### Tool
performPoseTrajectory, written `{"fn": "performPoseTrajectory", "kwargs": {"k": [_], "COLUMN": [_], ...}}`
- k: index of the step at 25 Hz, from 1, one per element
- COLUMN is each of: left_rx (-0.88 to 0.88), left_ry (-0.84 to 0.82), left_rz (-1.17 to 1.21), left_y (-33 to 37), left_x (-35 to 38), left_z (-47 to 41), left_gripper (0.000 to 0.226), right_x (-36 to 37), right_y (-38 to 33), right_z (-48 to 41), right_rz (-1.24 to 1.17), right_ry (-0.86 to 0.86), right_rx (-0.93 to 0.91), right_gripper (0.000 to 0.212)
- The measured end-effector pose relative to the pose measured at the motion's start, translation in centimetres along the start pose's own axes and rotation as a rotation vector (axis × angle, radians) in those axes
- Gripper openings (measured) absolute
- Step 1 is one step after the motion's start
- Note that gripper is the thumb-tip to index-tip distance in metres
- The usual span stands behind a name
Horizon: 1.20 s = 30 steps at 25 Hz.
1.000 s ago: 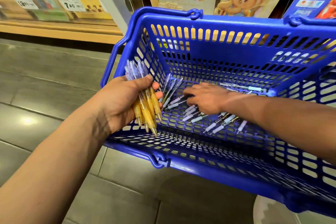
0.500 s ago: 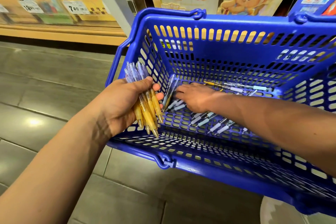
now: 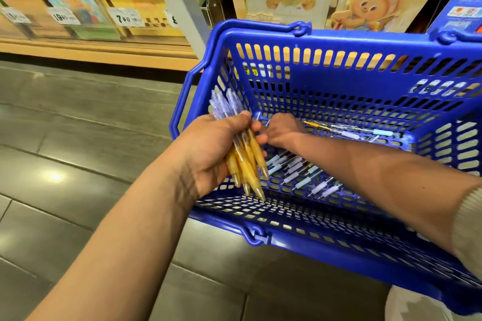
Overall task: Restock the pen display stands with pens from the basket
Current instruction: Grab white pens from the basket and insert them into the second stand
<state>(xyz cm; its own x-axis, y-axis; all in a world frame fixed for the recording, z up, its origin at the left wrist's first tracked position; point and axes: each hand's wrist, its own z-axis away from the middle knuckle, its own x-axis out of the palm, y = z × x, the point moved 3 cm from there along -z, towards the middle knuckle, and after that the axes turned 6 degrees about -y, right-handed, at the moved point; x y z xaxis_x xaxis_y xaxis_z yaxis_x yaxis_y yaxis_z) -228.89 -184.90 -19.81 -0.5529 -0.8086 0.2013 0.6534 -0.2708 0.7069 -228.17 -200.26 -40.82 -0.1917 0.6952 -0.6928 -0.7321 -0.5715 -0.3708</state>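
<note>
Gripping a bundle of yellow pens (image 3: 246, 156) in my left hand (image 3: 216, 148), I hold it just inside the left wall of the basket (image 3: 339, 41), tips slanting down toward me, clickers up. My right hand (image 3: 283, 130) sits just beside, its grip hidden, loose pens (image 3: 300, 169) under the forearm.

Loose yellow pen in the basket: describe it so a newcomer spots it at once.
Start at the blue basket; look along its floor by the far wall, just right of the right hand. The loose yellow pen lies there beside clear pens with pale blue and lilac grips, the only yellow one visible outside the bundle the left hand grips.
</note>
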Motion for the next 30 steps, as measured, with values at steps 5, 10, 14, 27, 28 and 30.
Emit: {"fn": "performPoseTrajectory", "kwargs": {"k": [5,10,14,27,28,30], "left_rx": [-0.001,-0.019,-0.026,-0.153,-0.150,-0.155], "left_ry": [0.033,0.039,0.050,-0.118,-0.136,-0.191], "left_rz": [0.017,0.038,0.033,-0.071,-0.071,-0.058], "left_y": [-0.2,-0.5,-1.2,-3.4,-3.5,-3.7], "left_x": [-1.6,-2.0,-1.8,3.5,4.0,5.1], "left_z": [0.8,0.9,-0.3,-4.2,-4.3,-4.3], "left_gripper": [0.014,0.012,0.009,0.013,0.012,0.013], "right_x": [0.4,0.0,-1.2,-9.9,-10.7,-12.7], "right_y": [-0.8,-1.4,0.2,7.9,8.7,10.2], "right_z": [-0.3,-0.7,0.3,11.0,11.9,13.7], "right_rz": [0.000,-0.138,-0.590,-1.018,-0.951,-0.878], "right_ry": [0.074,0.009,-0.160,-0.456,-0.423,-0.358], "right_rx": [0.114,0.080,-0.054,-0.198,-0.206,-0.214], "right_gripper": [0.043,0.031,0.032,0.018,0.019,0.020]}}
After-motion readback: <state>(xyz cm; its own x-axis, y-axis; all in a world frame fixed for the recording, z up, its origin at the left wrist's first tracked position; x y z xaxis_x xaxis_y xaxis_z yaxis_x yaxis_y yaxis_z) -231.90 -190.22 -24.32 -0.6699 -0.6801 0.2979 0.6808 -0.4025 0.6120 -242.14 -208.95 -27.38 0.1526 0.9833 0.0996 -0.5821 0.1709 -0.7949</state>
